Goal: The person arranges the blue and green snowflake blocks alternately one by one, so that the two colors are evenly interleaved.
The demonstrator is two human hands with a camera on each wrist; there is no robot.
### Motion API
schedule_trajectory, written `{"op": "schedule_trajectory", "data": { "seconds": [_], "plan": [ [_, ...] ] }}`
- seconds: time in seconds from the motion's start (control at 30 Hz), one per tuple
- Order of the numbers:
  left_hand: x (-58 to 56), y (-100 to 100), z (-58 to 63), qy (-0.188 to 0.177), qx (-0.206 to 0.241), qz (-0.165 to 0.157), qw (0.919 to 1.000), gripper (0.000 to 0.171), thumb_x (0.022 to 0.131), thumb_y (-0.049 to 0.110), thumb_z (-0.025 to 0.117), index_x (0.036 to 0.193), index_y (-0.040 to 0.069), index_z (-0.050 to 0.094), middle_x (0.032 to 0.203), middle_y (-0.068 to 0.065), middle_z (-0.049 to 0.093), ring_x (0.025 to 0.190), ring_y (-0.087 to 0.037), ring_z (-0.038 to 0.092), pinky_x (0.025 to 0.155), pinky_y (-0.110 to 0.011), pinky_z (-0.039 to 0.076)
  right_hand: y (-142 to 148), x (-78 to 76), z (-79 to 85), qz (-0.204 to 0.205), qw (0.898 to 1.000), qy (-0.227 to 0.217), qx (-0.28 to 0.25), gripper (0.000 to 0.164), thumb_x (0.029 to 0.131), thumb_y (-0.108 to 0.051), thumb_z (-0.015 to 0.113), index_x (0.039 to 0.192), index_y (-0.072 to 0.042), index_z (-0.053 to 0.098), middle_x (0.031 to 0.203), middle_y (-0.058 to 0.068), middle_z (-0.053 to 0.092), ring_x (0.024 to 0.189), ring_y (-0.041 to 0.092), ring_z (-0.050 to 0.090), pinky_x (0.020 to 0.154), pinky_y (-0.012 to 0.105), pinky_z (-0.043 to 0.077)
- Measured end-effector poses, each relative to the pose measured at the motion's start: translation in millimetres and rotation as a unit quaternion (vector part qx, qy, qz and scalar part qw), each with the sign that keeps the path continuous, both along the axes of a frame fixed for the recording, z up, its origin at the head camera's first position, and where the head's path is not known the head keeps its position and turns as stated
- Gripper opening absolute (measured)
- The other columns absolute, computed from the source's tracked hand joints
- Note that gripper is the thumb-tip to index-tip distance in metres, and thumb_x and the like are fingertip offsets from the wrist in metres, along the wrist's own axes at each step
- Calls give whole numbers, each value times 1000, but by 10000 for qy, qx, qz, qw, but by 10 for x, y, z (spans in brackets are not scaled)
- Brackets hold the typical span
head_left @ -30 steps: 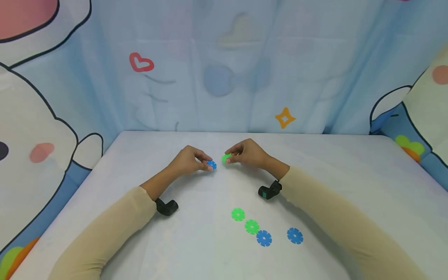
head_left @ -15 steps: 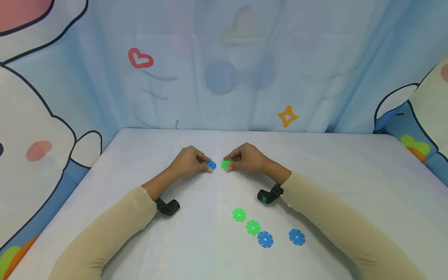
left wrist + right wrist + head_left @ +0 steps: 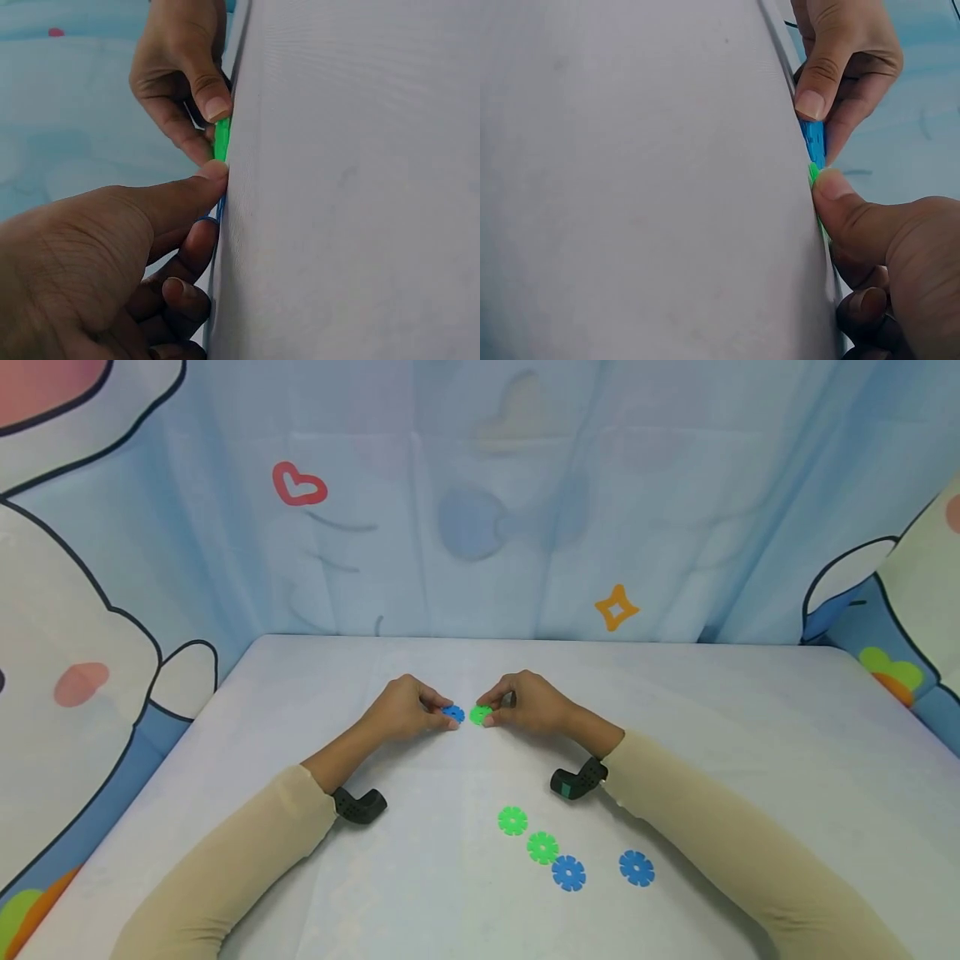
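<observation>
Blue disc (image 3: pixel 454 713) partly behind left hand (image 3: pixel 405 707)

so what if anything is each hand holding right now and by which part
The left hand pinches a blue notched disc by its left side; the right hand pinches a green notched disc by its right side.

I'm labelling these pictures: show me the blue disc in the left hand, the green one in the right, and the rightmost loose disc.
Held blue disc (image 3: pixel 455 713), head view: middle of its visible part.
Held green disc (image 3: pixel 480 716), head view: middle of its visible part.
Rightmost loose disc (image 3: pixel 637 868), head view: its centre.
</observation>
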State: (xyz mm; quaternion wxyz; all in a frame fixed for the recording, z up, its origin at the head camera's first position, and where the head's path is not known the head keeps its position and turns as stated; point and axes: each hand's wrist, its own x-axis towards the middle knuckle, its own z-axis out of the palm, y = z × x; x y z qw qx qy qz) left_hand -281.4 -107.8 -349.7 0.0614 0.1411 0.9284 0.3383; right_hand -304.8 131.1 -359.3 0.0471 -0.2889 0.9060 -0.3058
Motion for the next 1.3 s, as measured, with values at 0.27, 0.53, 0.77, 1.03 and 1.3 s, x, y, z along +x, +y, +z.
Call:
{"op": "schedule_trajectory", "data": {
  "seconds": [0.27,0.53,0.77,1.03,1.3],
  "plan": [
    [5,10,-29,56,88,85,9999,32,76,34,86,102,16,80,79,5,75,70,-11,53,61,-23,40,-14,10,5,-52,10000,-20,52,30,85,-27,79,111,-13,76,97,0,71,90,14,59,78,29,47],
    [10,33,-36,163,79,174,9997,30,74,32,87,99,17,80,87,3,77,73,-11,56,62,-23,41,-29,4,21,-87,10000,-25,29,31,83,-29,80,110,-14,77,96,-1,73,89,14,61,76,29,48],
    [-3,44,-31,151,12,224,9996,29,74,32,87,99,19,80,94,2,78,81,-10,61,66,-23,43,-33,8,27,-129,9999,-52,23,30,82,-30,80,109,-16,77,93,-1,73,88,14,62,74,28,48],
    [-17,46,-47,120,-48,179,9998,31,75,34,87,101,20,80,100,2,77,100,-13,67,78,-27,50,-18,7,11,-198,9997,-113,60,30,82,-30,81,108,-17,77,94,0,73,91,15,63,75,29,49],
    [-22,43,-53,73,63,202,9997,34,72,33,88,102,18,80,97,2,78,99,-13,67,79,-27,49,-22,7,17,-255,9994,-227,91,32,81,-30,82,109,-18,77,95,0,73,92,14,63,75,28,48]
  ]
}}
